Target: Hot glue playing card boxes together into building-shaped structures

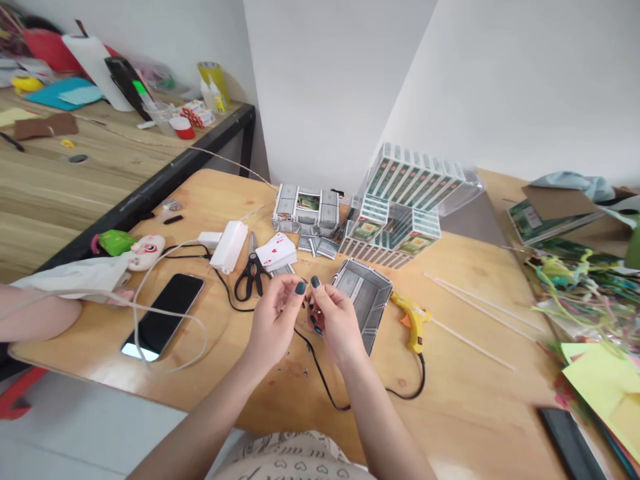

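Observation:
My left hand (pixel 274 319) and my right hand (pixel 334 319) meet over the near middle of the wooden table (pixel 465 387), fingertips pinched together. Something tiny sits between the fingertips; I cannot make it out. Just right of my right hand lies a small box built from playing cards (pixel 367 300). Black scissors (pixel 251 272) and a fanned stack of playing cards (pixel 276 252) lie right behind my left hand. A yellow glue gun (pixel 413 319) rests to the right, its black cord (pixel 325 383) running under my hands.
Card-built structures (pixel 400 200) stand at the back. A black phone (pixel 165 313), white charger (pixel 229 245) and cable lie left. Thin white sticks (pixel 470 313) and coloured paper (pixel 605 380) are on the right. Another person's arm (pixel 35 317) rests at the far left edge.

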Motion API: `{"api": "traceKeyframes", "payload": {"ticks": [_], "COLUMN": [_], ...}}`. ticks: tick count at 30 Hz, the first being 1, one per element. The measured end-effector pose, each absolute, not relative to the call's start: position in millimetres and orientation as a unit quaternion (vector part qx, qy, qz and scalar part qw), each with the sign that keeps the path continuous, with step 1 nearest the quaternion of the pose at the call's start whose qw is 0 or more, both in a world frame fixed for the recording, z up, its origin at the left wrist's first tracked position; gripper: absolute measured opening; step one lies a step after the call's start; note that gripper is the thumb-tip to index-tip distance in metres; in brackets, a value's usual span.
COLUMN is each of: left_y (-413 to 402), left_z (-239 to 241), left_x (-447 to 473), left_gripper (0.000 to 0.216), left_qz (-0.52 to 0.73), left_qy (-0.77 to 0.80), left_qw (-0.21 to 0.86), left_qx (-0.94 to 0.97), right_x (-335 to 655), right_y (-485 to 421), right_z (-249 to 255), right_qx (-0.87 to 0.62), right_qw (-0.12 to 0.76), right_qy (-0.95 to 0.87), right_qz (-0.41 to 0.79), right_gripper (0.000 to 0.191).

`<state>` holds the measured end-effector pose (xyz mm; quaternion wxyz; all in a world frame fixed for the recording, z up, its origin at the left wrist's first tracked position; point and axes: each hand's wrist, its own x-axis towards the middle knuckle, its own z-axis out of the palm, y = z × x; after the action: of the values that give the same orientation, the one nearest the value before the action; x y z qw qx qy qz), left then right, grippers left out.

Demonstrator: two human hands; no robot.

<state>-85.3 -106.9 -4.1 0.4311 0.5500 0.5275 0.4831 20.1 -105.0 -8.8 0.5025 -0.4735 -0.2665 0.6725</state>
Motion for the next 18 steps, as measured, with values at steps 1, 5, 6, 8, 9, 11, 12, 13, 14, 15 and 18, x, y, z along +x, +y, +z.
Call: {"api": "traceKeyframes", "payload": {"ticks": [1, 5, 6, 8, 9, 11, 12, 13, 14, 15, 18], "left_y": [-105.7, -99.3, -97.3, -93.2, -91.3, -88.1, -87.0, -86.4, -86.1, -86.1, -87.9], "left_z": [-4.6, -0.8, 0.5, 1.1, 0.1, -4.9, -8.4, -12.1, -15.7, -18.8, -24.0], "left_x": [-85.7, -88.3, -89.3, -91.9, -93.5, -97.2, -99.3, -101.5, -103.7, -105.9, -110.9], "left_gripper": [0.018, 0.02, 0.022, 0.024, 0.024, 0.022, 0.02, 0.018, 0.018, 0.021, 0.022], "left_qz": [0.475, 0.436, 0.438, 0.45, 0.457, 0.462, 0.46, 0.456, 0.452, 0.454, 0.469], "left_qy": [0.529, 0.535, 0.54, 0.551, 0.558, 0.568, 0.569, 0.568, 0.565, 0.563, 0.567], "left_qw": [0.416, 0.347, 0.34, 0.34, 0.344, 0.351, 0.356, 0.356, 0.352, 0.339, 0.282], "left_qx": [0.567, 0.635, 0.634, 0.615, 0.602, 0.584, 0.582, 0.585, 0.594, 0.602, 0.615], "right_x": [19.3, 20.3, 21.8, 25.8, 27.9, 31.2, 32.0, 32.0, 31.4, 30.2, 26.0], "right_y": [-105.3, -107.0, -107.4, -107.9, -107.9, -107.5, -107.1, -106.5, -106.0, -105.5, -105.4], "right_z": [-8.9, -7.9, -7.4, -6.2, -5.7, -5.1, -5.4, -6.2, -7.6, -9.5, -16.0], "right_qx": [-0.475, -0.453, -0.438, -0.398, -0.38, -0.36, -0.363, -0.374, -0.392, -0.417, -0.516], "right_qw": [0.493, 0.463, 0.453, 0.433, 0.425, 0.419, 0.421, 0.426, 0.433, 0.443, 0.479], "right_qy": [-0.27, -0.261, -0.252, -0.23, -0.219, -0.201, -0.197, -0.2, -0.211, -0.231, -0.331], "right_qz": [0.677, 0.716, 0.734, 0.775, 0.792, 0.809, 0.808, 0.799, 0.784, 0.759, 0.629], "right_gripper": [0.039, 0.04, 0.039, 0.038, 0.037, 0.034, 0.031, 0.028, 0.026, 0.025, 0.024]}}
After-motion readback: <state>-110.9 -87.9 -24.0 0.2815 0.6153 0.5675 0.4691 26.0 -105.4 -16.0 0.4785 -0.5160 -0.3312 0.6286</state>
